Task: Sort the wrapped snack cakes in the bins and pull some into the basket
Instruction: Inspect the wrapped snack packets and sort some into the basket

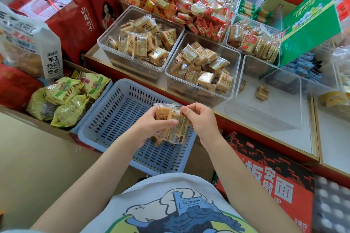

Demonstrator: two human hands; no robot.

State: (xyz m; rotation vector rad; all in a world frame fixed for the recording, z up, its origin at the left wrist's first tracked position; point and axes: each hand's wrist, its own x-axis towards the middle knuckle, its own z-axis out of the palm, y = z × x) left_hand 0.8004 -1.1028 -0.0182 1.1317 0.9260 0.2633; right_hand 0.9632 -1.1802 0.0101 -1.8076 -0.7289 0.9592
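The counter (274, 119) in front of me carries the clear bins, and they tell most of the story. The two nearest the middle are well stocked: the left bin (106, 43) holds a loose heap of wrapped cakes (140, 41), and the middle bin (233, 89) beside it is piled with the same kind, lying every which way. The right bin (246, 100) is almost bare, with one cake (262, 92) on its floor and what may be another against its left wall. Further back, more bins hold red and orange packets, which I judge are not my concern yet.

Below the counter edge sits the blue basket (106, 130), tilted towards me. Its slatted floor is mostly bare; a few wrapped cakes seem to lie under my hands near its right side, though my hands hide how many.

So I judge I am early in the pulling: the basket has little in it, and the sorting in the bins looks unfinished, since the cakes in them lie jumbled.

Over the basket I hold a small stack of cakes (175, 128). My left hand (151, 125) grips it from the left, thumb across the front wrapper. My right hand (200, 119) pinches the top right corner of the stack with curled fingers.
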